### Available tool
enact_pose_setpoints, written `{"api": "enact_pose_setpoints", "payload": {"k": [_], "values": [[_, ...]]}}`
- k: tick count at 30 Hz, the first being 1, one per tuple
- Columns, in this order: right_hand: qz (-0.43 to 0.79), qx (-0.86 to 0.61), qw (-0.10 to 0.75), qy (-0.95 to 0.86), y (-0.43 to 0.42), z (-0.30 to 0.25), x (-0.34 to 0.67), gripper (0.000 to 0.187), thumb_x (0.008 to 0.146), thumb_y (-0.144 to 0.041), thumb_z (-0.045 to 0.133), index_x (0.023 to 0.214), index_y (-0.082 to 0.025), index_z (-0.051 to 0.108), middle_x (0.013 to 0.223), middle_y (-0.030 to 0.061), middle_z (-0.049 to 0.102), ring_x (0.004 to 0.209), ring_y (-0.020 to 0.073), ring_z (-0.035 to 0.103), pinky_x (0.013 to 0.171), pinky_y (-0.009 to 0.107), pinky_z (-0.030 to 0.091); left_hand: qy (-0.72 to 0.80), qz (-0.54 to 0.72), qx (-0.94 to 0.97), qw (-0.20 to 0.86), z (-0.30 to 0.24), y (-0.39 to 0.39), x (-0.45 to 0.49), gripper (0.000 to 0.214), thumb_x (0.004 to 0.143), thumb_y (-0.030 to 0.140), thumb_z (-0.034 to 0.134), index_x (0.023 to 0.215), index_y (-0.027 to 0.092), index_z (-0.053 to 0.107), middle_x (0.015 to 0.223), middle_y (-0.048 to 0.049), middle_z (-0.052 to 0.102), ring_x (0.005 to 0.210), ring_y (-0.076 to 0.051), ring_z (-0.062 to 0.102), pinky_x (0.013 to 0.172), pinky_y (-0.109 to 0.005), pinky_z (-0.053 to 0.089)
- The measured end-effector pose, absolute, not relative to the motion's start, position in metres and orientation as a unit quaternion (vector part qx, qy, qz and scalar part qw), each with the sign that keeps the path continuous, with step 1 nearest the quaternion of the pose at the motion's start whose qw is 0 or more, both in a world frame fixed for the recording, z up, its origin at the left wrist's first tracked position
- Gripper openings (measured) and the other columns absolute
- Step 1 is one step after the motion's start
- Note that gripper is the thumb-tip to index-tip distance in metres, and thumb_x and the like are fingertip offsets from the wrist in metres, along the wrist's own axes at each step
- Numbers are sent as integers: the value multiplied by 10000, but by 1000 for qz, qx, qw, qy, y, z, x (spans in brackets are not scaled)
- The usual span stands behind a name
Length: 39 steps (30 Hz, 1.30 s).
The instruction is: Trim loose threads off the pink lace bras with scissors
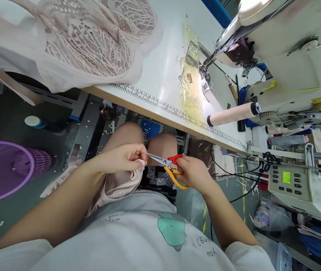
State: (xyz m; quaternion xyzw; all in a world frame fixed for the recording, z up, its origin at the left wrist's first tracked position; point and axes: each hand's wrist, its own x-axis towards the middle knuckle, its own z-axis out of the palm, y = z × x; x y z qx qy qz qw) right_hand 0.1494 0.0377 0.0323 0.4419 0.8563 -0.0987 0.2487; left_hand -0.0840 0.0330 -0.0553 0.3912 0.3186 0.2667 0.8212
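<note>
Over my lap, my left hand (130, 158) pinches the edge of a pale pink lace bra (120, 184), whose rest drapes down over my thigh and behind my forearm. My right hand (192, 171) grips a pair of scissors (174, 169) with one red and one orange handle. Their narrow blades point left and their tip reaches the fingers of my left hand. Whether the tip touches cloth or thread there is too small to tell. More pale pink lace bras (92, 49) lie heaped on the table's left part.
A sewing machine (284, 49) stands on the white table (166, 49), with a ruler strip (160, 105) along the front edge. A pink roll (233, 114) juts out beside the needle area. The control box (292, 180) hangs right. A purple basket (30, 169) stands on the floor at left.
</note>
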Motion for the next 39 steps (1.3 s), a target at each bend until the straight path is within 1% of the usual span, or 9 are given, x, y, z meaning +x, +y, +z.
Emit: {"api": "enact_pose_setpoints", "payload": {"k": [4, 7, 12, 17, 22, 28, 34, 39], "values": [[-104, 435, 245, 860, 39, 35, 151, 168, 734, -345, 567, 767, -181, 578, 727, 45, 602, 649, 151, 557, 533, 239, 332, 330, 275, 376, 821, -52, 33, -83, 161, 589, 178, 600, 691, 186, 477, 679, 10, 573, 591, -106, 512, 508, -204, 408], [-113, 423, 242, 866, 42, 38, 150, 245, 729, -410, 579, 810, -179, 596, 749, 53, 610, 663, 156, 564, 546, 242, 348, 331, 276, 379, 819, -51, 34, -83, 200, 578, 170, 598, 730, 192, 470, 681, 21, 561, 611, -109, 517, 528, -209, 413], [-124, 402, 249, 873, 46, 40, 151, 376, 681, -518, 603, 832, -173, 615, 748, 56, 611, 666, 163, 567, 555, 245, 355, 319, 280, 392, 816, -55, 33, -84, 191, 595, 143, 582, 745, 185, 472, 706, 25, 529, 581, -89, 486, 517, -202, 397], [-132, 395, 256, 872, 47, 41, 150, 510, 643, -627, 574, 843, -161, 619, 724, 56, 601, 651, 167, 558, 551, 248, 345, 303, 281, 396, 820, -57, 32, -86, 181, 608, 140, 571, 757, 186, 479, 714, 27, 526, 589, -91, 486, 528, -205, 387], [-135, 393, 246, 876, 45, 40, 150, 497, 692, -633, 515, 833, -166, 612, 694, 47, 583, 636, 157, 547, 540, 243, 335, 297, 283, 395, 822, -57, 31, -86, 170, 619, 133, 556, 753, 186, 465, 717, 24, 529, 614, -100, 489, 559, -223, 391], [-134, 386, 252, 877, 45, 37, 151, 506, 696, -635, 510, 842, -161, 614, 703, 54, 591, 628, 156, 544, 544, 246, 335, 282, 278, 406, 824, -60, 31, -85, 168, 639, 131, 543, 769, 183, 450, 732, 24, 519, 608, -93, 480, 540, -213, 391], [-123, 383, 248, 881, 46, 35, 149, 488, 677, -623, 546, 788, -153, 616, 678, 45, 585, 597, 143, 534, 509, 232, 307, 279, 271, 409, 826, -60, 31, -86, 186, 644, 133, 559, 777, 175, 436, 747, 20, 514, 630, -92, 482, 541, -210, 397], [-116, 377, 236, 888, 45, 33, 150, 503, 705, -636, 498, 784, -153, 614, 676, 47, 586, 594, 138, 527, 524, 237, 306, 273, 267, 410, 828, -61, 30, -85, 181, 656, 143, 556, 784, 177, 432, 746, 23, 510, 634, -93, 478, 544, -211, 388]]}}
